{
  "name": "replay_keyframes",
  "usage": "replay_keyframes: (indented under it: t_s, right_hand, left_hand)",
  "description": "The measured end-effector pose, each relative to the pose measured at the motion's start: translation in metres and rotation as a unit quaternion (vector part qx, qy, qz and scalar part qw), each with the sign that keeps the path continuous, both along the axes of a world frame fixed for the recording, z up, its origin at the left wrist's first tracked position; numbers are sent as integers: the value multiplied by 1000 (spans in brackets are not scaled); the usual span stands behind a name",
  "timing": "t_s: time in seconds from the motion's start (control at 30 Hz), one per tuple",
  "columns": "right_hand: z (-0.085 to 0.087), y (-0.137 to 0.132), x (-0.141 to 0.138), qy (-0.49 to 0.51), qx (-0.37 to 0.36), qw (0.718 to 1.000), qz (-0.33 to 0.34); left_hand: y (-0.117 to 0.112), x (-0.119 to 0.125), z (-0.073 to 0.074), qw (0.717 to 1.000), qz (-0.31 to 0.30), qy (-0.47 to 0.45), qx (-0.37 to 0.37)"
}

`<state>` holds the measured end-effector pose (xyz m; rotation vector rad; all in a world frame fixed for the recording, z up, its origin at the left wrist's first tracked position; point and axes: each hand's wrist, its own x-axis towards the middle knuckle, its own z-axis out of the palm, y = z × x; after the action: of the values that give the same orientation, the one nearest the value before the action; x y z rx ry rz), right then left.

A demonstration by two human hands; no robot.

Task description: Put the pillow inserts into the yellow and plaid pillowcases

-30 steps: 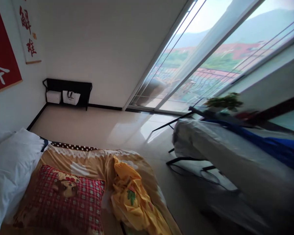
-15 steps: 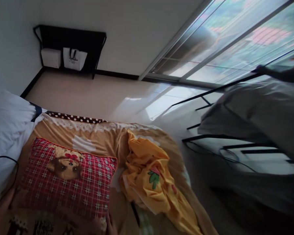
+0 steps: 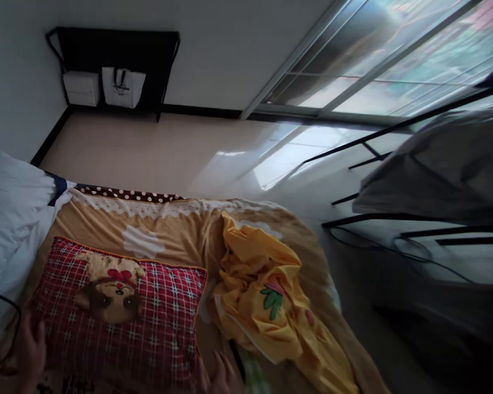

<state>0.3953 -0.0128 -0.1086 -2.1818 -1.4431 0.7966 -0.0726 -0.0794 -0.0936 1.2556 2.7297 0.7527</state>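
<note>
A red plaid pillow [image 3: 164,317] with a teddy bear picture lies on the tan bedspread [image 3: 181,230], its lower part dim and lettered. At its left edge is my left hand [image 3: 30,350], fingers apart, blurred a little. Beside the lower right corner of the pillow, my right hand [image 3: 224,376] has its fingers stretched out; its lower part is cut off by the frame. Neither hand appears to grip the pillow. To the right of it lies a crumpled yellow cloth [image 3: 267,295] with a green and pink patch.
White bedding [image 3: 12,219] is heaped at the left, with a black cable [image 3: 14,301] in front. A black rack [image 3: 345,148] holding grey fabric stands at the right. Against the far wall, a black shelf [image 3: 119,46] carries a white box [image 3: 81,88] and a white bag [image 3: 123,87].
Both hands have come off the sides of the pillow, and their fingers have spread. The pillow now reaches a little further right in view. The camera has shifted slightly.
</note>
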Motion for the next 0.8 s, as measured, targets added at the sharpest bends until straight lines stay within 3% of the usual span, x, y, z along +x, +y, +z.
replay_keyframes:
  t_s: [0.07, 0.13, 0.17, 0.23, 0.3, 0.4, 0.5, 0.63, 0.8]
  right_hand:
    - [7, 33, -47, -44, 51, 997, 43]
    - [9, 67, -90, -91, 81, 984, 133]
    - [7, 81, -106, -111, 81, 977, 164]
    - [-7, 101, -125, -143, 63, 969, 192]
    - [-29, 109, -130, -164, 41, 966, 194]
    - [-70, 104, -128, -178, 25, 965, 192]
    - [-104, 92, -128, -178, 34, 968, 176]
    - [-128, 81, -128, -198, 44, 966, 163]
    - [-127, 85, -127, -233, 125, 949, 172]
  left_hand:
    - [55, 41, 23, 987, -159, -7, -20]
    - [110, 67, 38, 961, -268, 18, -66]
    - [133, 73, 39, 951, -292, 38, -93]
    - [160, 71, 27, 947, -281, 77, -138]
    - [164, 59, 0, 950, -242, 106, -168]
    - [147, 41, -48, 952, -207, 127, -188]
    - [134, 33, -83, 953, -204, 130, -184]
    - [132, 30, -108, 955, -213, 112, -173]
    - [130, 26, -119, 954, -245, 138, -108]
